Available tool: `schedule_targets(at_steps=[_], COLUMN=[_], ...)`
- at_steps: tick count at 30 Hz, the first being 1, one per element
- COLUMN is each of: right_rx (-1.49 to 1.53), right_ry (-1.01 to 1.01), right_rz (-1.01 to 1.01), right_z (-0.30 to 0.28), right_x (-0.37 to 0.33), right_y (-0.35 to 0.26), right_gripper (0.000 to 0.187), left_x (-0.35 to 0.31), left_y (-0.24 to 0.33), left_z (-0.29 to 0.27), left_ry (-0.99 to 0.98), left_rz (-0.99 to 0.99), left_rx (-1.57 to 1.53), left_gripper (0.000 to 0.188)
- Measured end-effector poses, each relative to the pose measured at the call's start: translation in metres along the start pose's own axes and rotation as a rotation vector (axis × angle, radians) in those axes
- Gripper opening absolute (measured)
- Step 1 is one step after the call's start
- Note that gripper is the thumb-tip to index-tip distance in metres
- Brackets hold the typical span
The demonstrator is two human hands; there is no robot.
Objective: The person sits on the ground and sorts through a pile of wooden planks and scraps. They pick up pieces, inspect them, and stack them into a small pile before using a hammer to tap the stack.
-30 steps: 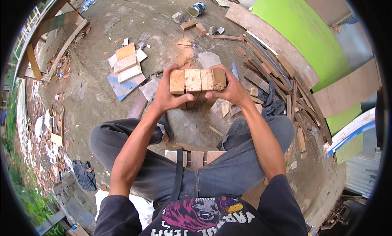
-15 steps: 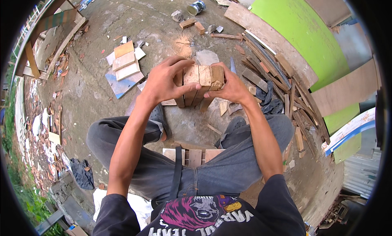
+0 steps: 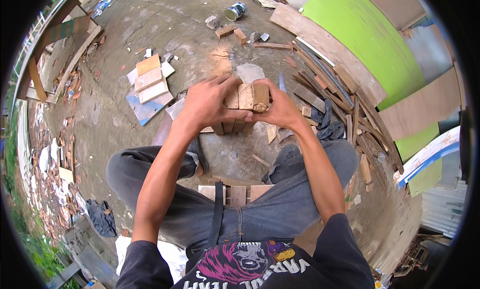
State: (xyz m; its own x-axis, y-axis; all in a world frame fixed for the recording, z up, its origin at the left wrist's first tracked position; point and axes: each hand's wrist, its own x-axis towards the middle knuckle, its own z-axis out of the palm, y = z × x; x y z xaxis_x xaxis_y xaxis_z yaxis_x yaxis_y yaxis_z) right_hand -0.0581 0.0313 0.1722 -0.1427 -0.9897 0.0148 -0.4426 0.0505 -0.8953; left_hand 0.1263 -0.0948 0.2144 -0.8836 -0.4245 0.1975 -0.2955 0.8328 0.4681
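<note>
In the head view, a tin [image 3: 235, 11] lies on its side toward the floor's [image 3: 102, 131] far edge; its contents cannot be seen. The left grip [image 3: 202, 106] and right grip [image 3: 277, 110] are closed around the two ends of a row of blocks [image 3: 245, 96], set side by side above the middle of the floor, ahead of the person's knees [image 3: 124, 169]; I cannot tell whether the blocks touch it. They are wood, with rough end faces, the rightmost browner and chipped at its near edge. Beyond them are a flat grey stone [image 3: 250, 73] and orange powder [image 3: 220, 64]. Between the blocks and the floor's left edge, thin boards [image 3: 150, 80] overlap on a blue-and-white sheet [image 3: 141, 109]. Long planks [image 3: 325, 84] lie toward the right edge. The black shirt [image 3: 245, 264] bears pale lettering and a skull print
</note>
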Motion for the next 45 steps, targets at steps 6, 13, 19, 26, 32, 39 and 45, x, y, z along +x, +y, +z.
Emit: schedule_targets(at_steps=[6, 13, 19, 26, 32, 39, 45], right_rx=[-0.029, 0.014, -0.014, -0.012, 0.007, 0.029, 0.025], right_ry=[0.035, 0.007, 0.043, 0.076, 0.018, 0.012, -0.005], right_rz=[-0.075, -0.074, -0.138, -0.085, -0.052, -0.058, -0.065], right_z=[-0.002, -0.003, -0.006, -0.004, -0.003, -0.003, -0.005], right_x=[0.004, 0.000, -0.005, -0.009, -0.005, -0.005, -0.005], right_y=[0.002, 0.007, 0.010, 0.021, 0.021, 0.018, 0.011], right_gripper=[0.077, 0.077, 0.076, 0.077, 0.086, 0.084, 0.081], left_x=[0.004, 0.001, 0.000, 0.005, 0.007, 0.009, 0.012], left_y=[-0.009, -0.004, 0.004, 0.003, 0.001, 0.000, 0.002], left_z=[0.009, 0.013, 0.012, 0.018, 0.016, 0.012, 0.005], left_ry=[0.105, 0.120, 0.112, 0.147, 0.160, 0.131, 0.071], left_rz=[0.091, 0.106, 0.091, 0.117, 0.113, 0.073, 0.041], left_rx=[0.025, 0.034, 0.023, 0.041, 0.027, -0.013, -0.036], left_gripper=[0.075, 0.075, 0.075, 0.077, 0.075, 0.073, 0.072])
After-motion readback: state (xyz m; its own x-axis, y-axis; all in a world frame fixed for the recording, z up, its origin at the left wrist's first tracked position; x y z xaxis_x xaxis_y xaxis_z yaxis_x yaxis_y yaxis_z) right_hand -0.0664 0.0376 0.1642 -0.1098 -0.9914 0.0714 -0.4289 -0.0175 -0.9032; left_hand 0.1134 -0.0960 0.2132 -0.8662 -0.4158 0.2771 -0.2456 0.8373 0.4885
